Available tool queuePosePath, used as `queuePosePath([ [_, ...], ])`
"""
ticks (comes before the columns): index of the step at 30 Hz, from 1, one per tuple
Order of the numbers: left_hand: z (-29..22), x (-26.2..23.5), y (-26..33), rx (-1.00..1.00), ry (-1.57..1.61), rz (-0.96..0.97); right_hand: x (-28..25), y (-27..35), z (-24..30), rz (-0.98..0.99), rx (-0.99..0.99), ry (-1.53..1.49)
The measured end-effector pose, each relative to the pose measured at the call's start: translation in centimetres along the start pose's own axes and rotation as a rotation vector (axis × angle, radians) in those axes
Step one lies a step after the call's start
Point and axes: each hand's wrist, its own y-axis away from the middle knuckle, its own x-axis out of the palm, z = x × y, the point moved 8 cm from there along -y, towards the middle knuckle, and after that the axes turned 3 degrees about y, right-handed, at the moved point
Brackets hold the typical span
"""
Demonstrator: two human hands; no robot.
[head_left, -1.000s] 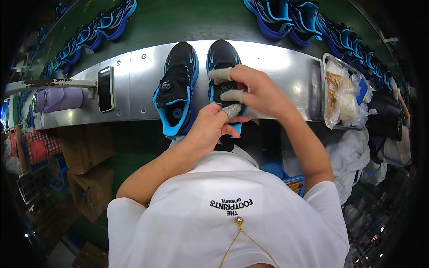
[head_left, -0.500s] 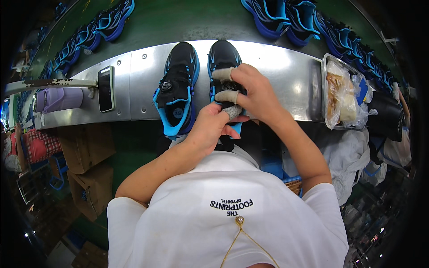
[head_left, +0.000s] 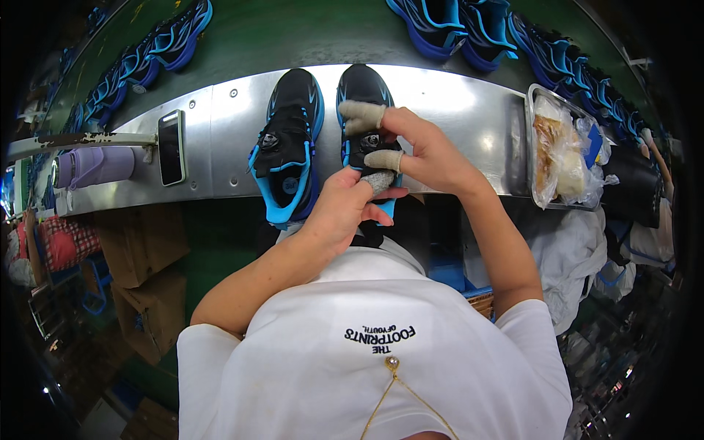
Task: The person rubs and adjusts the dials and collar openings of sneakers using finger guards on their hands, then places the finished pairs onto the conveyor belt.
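Observation:
Two black and blue sneakers lie side by side on a curved metal shelf (head_left: 455,103). My right hand (head_left: 418,147), with cloth guards on its fingertips, grips the right sneaker (head_left: 363,88) around its middle. My left hand (head_left: 345,209) holds the heel end of the same sneaker, its covered thumb pressed on the blue heel. The left sneaker (head_left: 287,147) lies untouched just left of my hands, its round dial showing on the tongue.
A dark phone (head_left: 171,147) lies on the shelf at the left, beside a purple bottle (head_left: 95,165). A metal tray (head_left: 539,198) with plastic-wrapped pieces stands at the right. More blue sneakers (head_left: 469,26) line the green belt behind. Cardboard boxes (head_left: 139,249) sit below left.
My right hand has shifted slightly up along the right sneaker. My left hand stays at its heel. The left sneaker has not moved.

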Motion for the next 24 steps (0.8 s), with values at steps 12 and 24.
queuePosePath([
  [12, 0.2, 0.0, -0.1, -0.002, 0.006, 0.030, 0.4, 0.4, 0.8, -0.003, -0.057, -0.071],
  [24, -0.7, -0.4, 1.3, 0.004, 0.066, 0.108, -2.9, 1.6, -3.1, -0.243, 0.191, -0.092],
])
